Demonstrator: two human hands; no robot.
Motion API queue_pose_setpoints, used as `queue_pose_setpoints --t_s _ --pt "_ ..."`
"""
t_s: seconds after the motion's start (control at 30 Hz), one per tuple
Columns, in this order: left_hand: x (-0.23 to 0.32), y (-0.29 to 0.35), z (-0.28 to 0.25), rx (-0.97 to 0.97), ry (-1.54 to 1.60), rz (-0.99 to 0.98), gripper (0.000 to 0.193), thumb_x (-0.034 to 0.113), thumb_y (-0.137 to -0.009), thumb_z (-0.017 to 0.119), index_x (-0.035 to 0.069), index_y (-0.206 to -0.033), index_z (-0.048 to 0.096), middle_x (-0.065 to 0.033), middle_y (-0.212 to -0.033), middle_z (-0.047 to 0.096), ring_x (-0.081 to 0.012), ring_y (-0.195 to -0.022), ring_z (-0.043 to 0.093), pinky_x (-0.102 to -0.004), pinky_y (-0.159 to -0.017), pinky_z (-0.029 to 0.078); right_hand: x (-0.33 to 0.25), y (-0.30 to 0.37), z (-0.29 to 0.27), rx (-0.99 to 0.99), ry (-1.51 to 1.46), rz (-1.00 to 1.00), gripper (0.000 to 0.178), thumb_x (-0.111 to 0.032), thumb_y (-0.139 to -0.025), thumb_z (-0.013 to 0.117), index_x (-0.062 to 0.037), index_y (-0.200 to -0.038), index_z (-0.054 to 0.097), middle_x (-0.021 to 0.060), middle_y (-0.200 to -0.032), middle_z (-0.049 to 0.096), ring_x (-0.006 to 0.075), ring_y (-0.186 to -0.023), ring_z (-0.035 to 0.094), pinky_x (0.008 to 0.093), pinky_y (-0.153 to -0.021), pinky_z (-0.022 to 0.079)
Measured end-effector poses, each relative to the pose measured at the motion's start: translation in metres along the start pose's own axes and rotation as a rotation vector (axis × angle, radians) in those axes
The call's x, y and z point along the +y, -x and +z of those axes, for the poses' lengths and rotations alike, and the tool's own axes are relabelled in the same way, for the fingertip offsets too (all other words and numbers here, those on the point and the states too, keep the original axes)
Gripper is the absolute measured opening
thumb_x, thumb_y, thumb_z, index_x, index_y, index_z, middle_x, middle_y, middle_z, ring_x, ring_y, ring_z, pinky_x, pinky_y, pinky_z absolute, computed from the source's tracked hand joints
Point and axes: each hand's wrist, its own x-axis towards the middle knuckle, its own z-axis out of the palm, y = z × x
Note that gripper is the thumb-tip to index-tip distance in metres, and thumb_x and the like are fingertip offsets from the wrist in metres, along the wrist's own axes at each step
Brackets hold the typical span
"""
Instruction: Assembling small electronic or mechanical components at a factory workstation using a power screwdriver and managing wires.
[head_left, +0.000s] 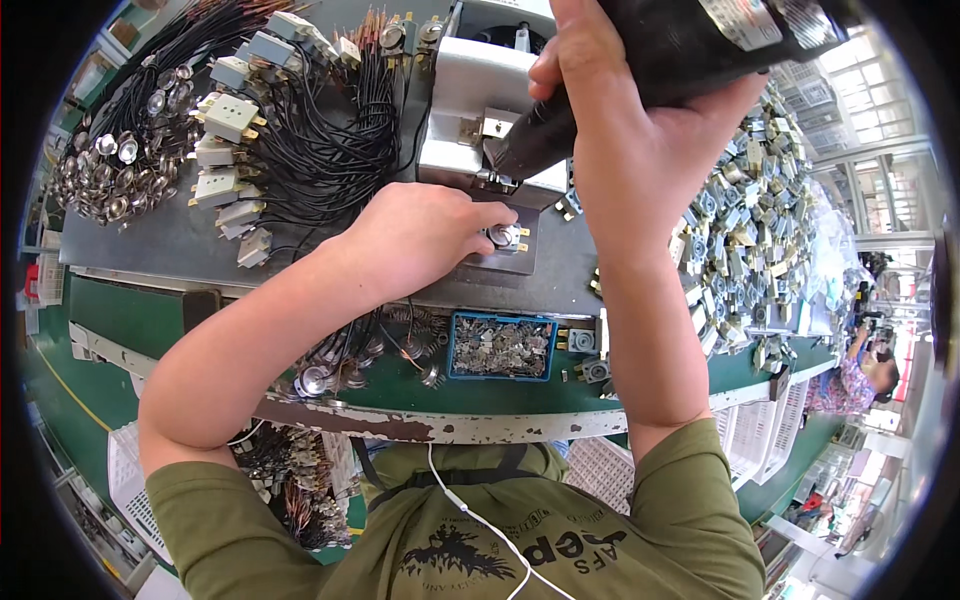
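Observation:
My right hand [650, 150] is wrapped round a black power screwdriver [690, 45], held tilted with its nose pointing down and left. The tool's tip end is at the front edge of a white metal fixture [480, 75], where a small metal piece [497, 122] sits. Just in front, my left hand [415, 235] pinches a small thermostat-like part [506, 237] with a round metal face and brass tabs. That part is on a flat metal plate [518, 262], partly covered by my fingers.
Black-wired switch units [330, 150] and round metal sensor caps [125, 150] are heaped at the left. Many grey parts [745, 220] are piled at the right. A blue tray [500, 347] of small metal pieces stands near the worn table edge [480, 428]. Another person [860, 385] is far right.

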Motion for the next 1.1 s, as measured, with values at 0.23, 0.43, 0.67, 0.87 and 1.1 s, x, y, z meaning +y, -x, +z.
queue_pose_setpoints --t_s 0.23,0.43,0.67,0.87,1.1 --pt "-0.006 0.0 0.008 0.107 0.028 0.06 0.034 0.032 -0.096 0.067 0.019 -0.128 0.068 -0.0103 -0.093 0.074 -0.0318 -0.09 0.073 -0.0445 -0.076 0.058 -0.007 0.004 -0.045 -0.03 0.024 0.046 0.013 0.0 -0.092 0.074 0.0042 -0.103 0.067 0.0074 -0.078 0.068 0.0121 -0.057 0.063 0.0245 -0.05 0.051" --pt "-0.004 0.002 0.005 0.077 -0.01 0.017 0.035 0.033 -0.097 0.066 0.019 -0.128 0.067 -0.0107 -0.094 0.074 -0.0317 -0.093 0.072 -0.0449 -0.078 0.058 -0.008 0.019 -0.04 -0.027 -0.006 0.151 0.011 -0.001 -0.093 0.075 0.0029 -0.1 0.067 0.0061 -0.078 0.068 0.0099 -0.06 0.064 0.023 -0.054 0.051" --pt "0.0 0.001 0.004 0.063 -0.007 0.014 0.034 0.032 -0.096 0.066 0.017 -0.127 0.065 -0.0111 -0.096 0.074 -0.0324 -0.093 0.072 -0.0455 -0.078 0.057 0.011 0.022 -0.052 -0.075 0.108 0.076 0.011 -0.002 -0.093 0.075 0.002 -0.101 0.067 0.004 -0.079 0.068 0.0095 -0.06 0.064 0.0225 -0.055 0.051" --pt "-0.001 0.0 0.004 0.033 -0.001 0.001 0.035 0.031 -0.097 0.066 0.02 -0.13 0.066 -0.0104 -0.096 0.075 -0.0313 -0.094 0.073 -0.0453 -0.078 0.058 0.008 0.023 -0.047 -0.104 0.019 0.062 0.012 -0.002 -0.093 0.075 0.0028 -0.1 0.068 0.0044 -0.078 0.067 0.0091 -0.06 0.063 0.0221 -0.055 0.05" --pt "0.0 -0.001 0.004 0.041 -0.018 -0.002 0.036 0.032 -0.097 0.065 0.021 -0.131 0.066 -0.0108 -0.096 0.075 -0.0315 -0.094 0.073 -0.0447 -0.079 0.058 0.014 0.024 -0.051 -0.102 0.082 0.02 0.012 -0.003 -0.093 0.076 0.0034 -0.1 0.068 0.0052 -0.078 0.068 0.0091 -0.06 0.062 0.0219 -0.055 0.05"
